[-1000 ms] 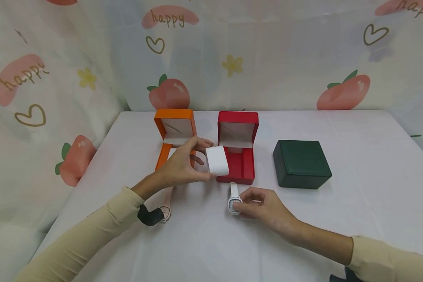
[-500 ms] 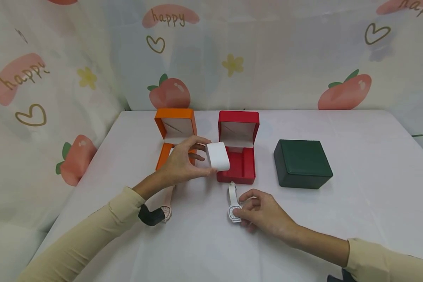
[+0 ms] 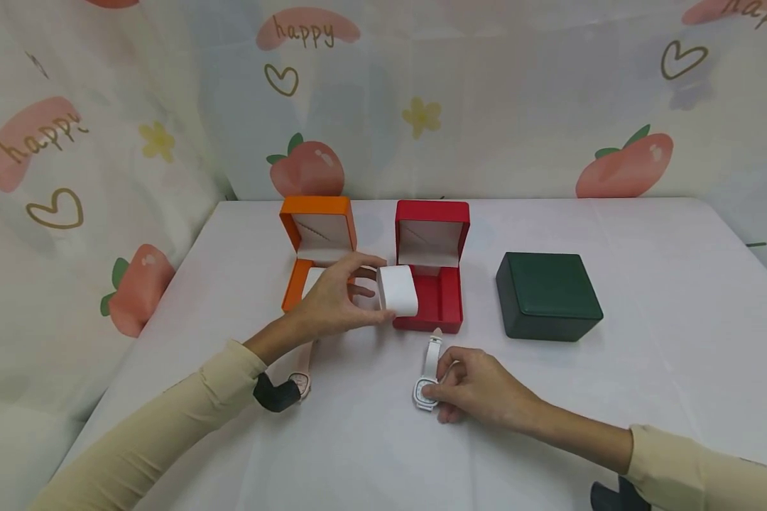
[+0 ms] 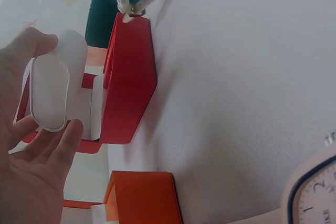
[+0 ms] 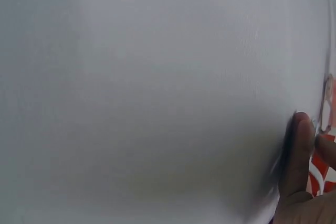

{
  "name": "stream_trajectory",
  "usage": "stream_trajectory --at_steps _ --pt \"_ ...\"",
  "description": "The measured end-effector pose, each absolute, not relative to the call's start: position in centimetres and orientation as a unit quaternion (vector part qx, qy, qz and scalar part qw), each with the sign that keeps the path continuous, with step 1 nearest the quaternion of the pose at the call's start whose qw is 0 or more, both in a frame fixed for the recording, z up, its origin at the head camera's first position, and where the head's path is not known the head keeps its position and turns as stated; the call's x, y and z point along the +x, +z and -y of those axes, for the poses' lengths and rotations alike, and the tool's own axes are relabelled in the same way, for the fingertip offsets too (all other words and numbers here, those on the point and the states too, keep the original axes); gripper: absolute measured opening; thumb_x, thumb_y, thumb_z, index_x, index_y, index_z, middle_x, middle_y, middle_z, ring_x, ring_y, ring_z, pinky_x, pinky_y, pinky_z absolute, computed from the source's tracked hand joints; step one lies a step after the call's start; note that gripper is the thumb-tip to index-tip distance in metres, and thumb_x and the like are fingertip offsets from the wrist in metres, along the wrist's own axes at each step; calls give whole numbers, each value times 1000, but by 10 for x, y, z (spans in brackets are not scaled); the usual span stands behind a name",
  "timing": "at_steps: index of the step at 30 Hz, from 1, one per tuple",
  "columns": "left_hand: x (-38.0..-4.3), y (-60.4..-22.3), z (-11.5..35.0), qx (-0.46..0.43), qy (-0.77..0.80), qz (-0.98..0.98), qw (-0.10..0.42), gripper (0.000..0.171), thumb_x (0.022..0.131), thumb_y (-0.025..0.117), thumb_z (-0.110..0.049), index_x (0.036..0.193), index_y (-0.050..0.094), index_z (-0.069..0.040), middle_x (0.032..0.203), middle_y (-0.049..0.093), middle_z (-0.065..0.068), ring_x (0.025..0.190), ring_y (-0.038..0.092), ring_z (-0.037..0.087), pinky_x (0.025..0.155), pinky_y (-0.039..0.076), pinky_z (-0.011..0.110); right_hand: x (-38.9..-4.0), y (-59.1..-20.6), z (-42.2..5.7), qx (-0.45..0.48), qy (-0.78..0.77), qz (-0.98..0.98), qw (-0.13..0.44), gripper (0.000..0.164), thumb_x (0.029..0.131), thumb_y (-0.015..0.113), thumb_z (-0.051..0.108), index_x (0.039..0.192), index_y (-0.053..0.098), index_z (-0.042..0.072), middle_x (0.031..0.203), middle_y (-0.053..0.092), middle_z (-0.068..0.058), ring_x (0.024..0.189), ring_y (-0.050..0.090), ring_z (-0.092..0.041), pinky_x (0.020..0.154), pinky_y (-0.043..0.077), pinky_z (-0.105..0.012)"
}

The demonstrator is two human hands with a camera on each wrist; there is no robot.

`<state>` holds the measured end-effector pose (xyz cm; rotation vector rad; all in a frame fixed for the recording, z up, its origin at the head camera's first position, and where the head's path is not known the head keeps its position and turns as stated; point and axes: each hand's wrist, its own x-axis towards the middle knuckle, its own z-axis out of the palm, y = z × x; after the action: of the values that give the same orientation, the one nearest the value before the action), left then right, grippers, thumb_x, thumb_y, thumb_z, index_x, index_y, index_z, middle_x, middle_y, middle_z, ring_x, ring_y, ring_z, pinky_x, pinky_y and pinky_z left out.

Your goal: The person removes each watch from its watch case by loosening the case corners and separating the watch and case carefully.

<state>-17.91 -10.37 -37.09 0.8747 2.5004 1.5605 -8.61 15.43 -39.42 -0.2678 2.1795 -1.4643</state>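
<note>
My left hand (image 3: pixel 329 301) pinches a white watch cushion (image 3: pixel 398 291) between thumb and fingers, just in front of the open red box (image 3: pixel 430 323). The left wrist view shows the cushion's flat oval end (image 4: pixel 50 92) framed by the thumb and fingertips. Nearer the front, my right hand (image 3: pixel 486 387) holds a white watch (image 3: pixel 432 358) by its case, thumb over the dial, strap pointing away. In the left wrist view its buckled strap (image 4: pixel 125 2) forms a loop above the red box. The right wrist view catches only part of that hand (image 5: pixel 300 166).
Left of the red box stands an open orange box (image 3: pixel 316 206), a white piece inside it partly hidden by my left hand. A closed green box (image 3: pixel 546 287) sits to the right. Below my left wrist lies a pink-strapped watch (image 3: pixel 303 380) on the white table (image 3: pixel 358 454).
The white watch has come slightly toward me, and its strap end has swung to the right. My left hand and the cushion have barely shifted.
</note>
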Motion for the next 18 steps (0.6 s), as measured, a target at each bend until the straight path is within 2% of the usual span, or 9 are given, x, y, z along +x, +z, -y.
stream_trajectory --at_steps 3,6,9,12,16,18 --pt "-179 -373 103 286 502 -815 39 72 77 89 -7 138 51 2 131 55 11 113 61 27 89 57 48 -87 -392 -156 -108 -478 -846 210 35 85 84 20 101 57 4 68 63 -3 55 64 -19 57 50 -27" --pt "-179 -374 103 284 497 -819 42 72 78 89 -8 139 51 1 132 55 10 114 61 27 89 57 47 -87 -390 -158 -125 -418 -888 143 43 81 87 25 104 56 7 71 58 1 57 56 -14 55 45 -27" --pt "-180 -374 103 280 498 -820 43 72 78 89 -8 139 51 2 132 55 10 114 61 27 89 57 47 -87 -389 -160 -167 -365 -914 59 49 78 90 26 108 56 10 85 57 2 73 54 -13 63 50 -26" --pt "-180 -375 103 277 500 -820 41 72 78 88 -8 139 51 2 131 55 10 114 60 28 89 57 48 -87 -389 -161 -222 -314 -923 -2 55 75 93 27 116 59 12 106 56 2 96 55 -14 77 56 -29" --pt "-180 -375 102 276 501 -819 41 72 78 88 -8 139 51 2 131 55 10 115 60 28 89 56 48 -88 -392 -162 -278 -261 -924 -28 67 73 94 33 128 62 11 127 53 -1 117 50 -20 89 56 -38" --pt "-180 -375 102 277 501 -819 41 72 78 88 -9 139 52 2 131 55 10 115 60 27 90 56 49 -87 -394 -161 -291 -252 -923 -24 71 72 94 36 130 62 9 131 52 -3 121 49 -22 92 55 -40"
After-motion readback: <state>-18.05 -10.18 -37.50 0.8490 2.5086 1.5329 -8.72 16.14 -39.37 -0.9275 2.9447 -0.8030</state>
